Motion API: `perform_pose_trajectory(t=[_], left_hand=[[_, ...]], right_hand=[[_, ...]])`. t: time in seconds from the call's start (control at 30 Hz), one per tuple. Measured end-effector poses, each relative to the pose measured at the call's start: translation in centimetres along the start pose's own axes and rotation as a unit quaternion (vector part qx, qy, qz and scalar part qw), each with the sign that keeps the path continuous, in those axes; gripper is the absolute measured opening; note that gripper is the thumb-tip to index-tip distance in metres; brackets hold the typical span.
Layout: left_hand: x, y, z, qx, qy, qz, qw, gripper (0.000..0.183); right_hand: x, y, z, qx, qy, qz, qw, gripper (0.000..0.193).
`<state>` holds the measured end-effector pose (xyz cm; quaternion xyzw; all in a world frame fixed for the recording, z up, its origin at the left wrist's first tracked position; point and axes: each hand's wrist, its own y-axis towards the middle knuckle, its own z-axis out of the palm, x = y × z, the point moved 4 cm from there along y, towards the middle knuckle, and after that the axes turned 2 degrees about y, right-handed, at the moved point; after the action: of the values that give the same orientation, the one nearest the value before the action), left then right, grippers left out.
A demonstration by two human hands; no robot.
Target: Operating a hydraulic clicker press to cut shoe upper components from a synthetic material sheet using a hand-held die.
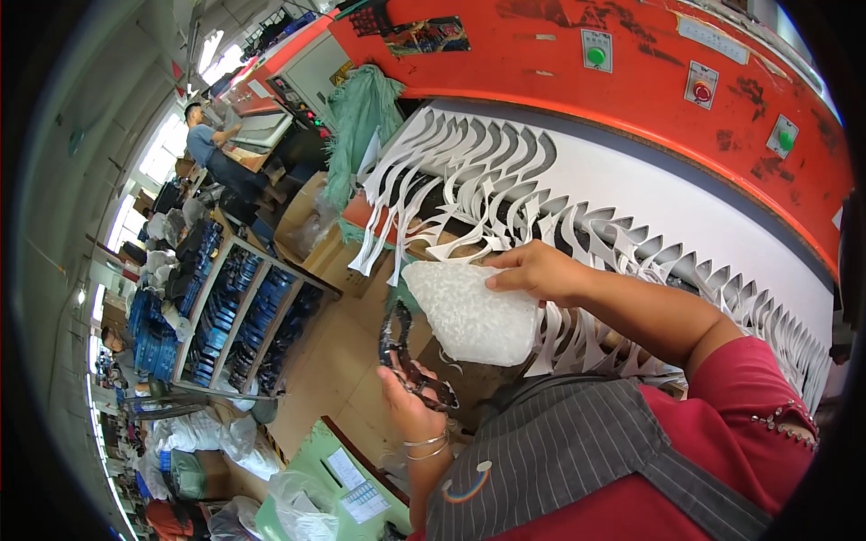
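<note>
My right hand (544,272) pinches the upper edge of a white, waxy-looking slab (478,314) between thumb and fingers. The slab has a mottled, frosted surface and rounded corners. Lower and to the left, my left hand (410,406) is closed around a dark, curved, open frame (394,335) that looks like a cutting die. The frame stands upright beside the slab's left edge; whether the two touch, I cannot tell. Behind both hands, a white sheet (622,171) with rows of curved cut-outs lies on the machine bed, its loose strips hanging over the front edge.
A red machine (541,81) with green and red push buttons stands beyond the sheet. On the left are a rack of blue pieces (239,316), a green cloth (361,126) and a cardboard box (302,216). A green table (311,451) is below. Another person (212,149) stands far left.
</note>
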<state>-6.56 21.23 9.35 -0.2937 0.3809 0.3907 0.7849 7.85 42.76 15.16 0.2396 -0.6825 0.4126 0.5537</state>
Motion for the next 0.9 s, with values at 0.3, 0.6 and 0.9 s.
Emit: perform_pose_trajectory(t=[0.3, 0.6, 0.9], left_hand=[[-0.5, 0.3, -0.2, -0.001, 0.273, 0.142, 0.951, 0.048], [-2.0, 3.1, -3.5, 0.045, 0.258, 0.055, 0.963, 0.042], [-2.2, 4.7, -6.8, -0.026, 0.052, -0.11, 0.992, 0.051]], right_hand=[[-0.2, -0.9, 2.7, 0.045, -0.024, 0.006, 0.999, 0.048], [0.2, -1.7, 7.2, 0.183, -0.286, -0.209, 0.917, 0.054], [0.9, -4.2, 9.5, 0.248, -0.43, -0.316, 0.809, 0.048]])
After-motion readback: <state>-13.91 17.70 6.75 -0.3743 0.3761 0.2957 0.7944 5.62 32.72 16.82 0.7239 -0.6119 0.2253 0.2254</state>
